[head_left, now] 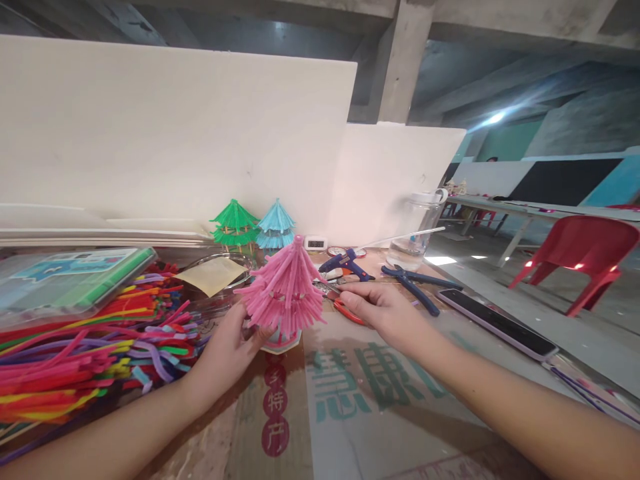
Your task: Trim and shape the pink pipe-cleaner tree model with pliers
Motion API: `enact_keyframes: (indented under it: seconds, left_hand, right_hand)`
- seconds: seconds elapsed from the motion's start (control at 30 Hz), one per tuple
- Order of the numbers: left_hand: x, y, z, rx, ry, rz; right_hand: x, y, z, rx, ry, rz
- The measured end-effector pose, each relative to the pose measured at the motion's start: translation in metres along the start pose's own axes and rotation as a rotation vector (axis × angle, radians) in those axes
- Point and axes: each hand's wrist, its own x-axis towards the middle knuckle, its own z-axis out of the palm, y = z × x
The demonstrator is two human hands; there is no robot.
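Observation:
A pink pipe-cleaner pagoda stands on the cardboard sheet at the middle of the table. My left hand holds its base from the left, fingers curled around it. To the pagoda's right, my right hand is closed on orange-handled scissors, their blades pointing at the pink fringe. A green pagoda and a blue pagoda stand behind, against the white board.
A heap of coloured pipe cleaners and a plastic case fill the left. A blue glue gun, blue pliers, a clear bottle and a phone lie to the right. A red chair stands beyond.

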Motion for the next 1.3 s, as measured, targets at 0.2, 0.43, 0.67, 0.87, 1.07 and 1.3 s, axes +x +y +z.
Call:
enact_keyframes:
  seconds: [0.2, 0.43, 0.67, 0.87, 1.07, 1.3]
  left_hand:
    - [0.0, -0.006, 0.0, 0.016, -0.007, 0.002]
    - [0.0, -0.009, 0.001, 0.005, 0.0, 0.012]
    - [0.0, -0.01, 0.0, 0.006, -0.004, 0.027]
    - [0.0, -0.012, 0.001, 0.0, -0.008, 0.036]
    - [0.001, -0.009, 0.0, 0.007, 0.004, 0.037]
    - [0.0, -0.009, 0.001, 0.012, 0.003, 0.039]
  right_hand:
    - [0.001, 0.005, -0.001, -0.047, 0.036, -0.017]
    - [0.0, -0.001, -0.001, -0.024, 0.0, -0.02]
    - [0.0, -0.001, -0.002, -0.037, -0.019, -0.042]
    - [-0.001, 0.0, -0.001, -0.03, -0.017, -0.062]
    - [0.0, -0.001, -0.002, -0.038, -0.017, -0.076]
    - [0.0, 0.0, -0.002, -0.035, -0.035, -0.017]
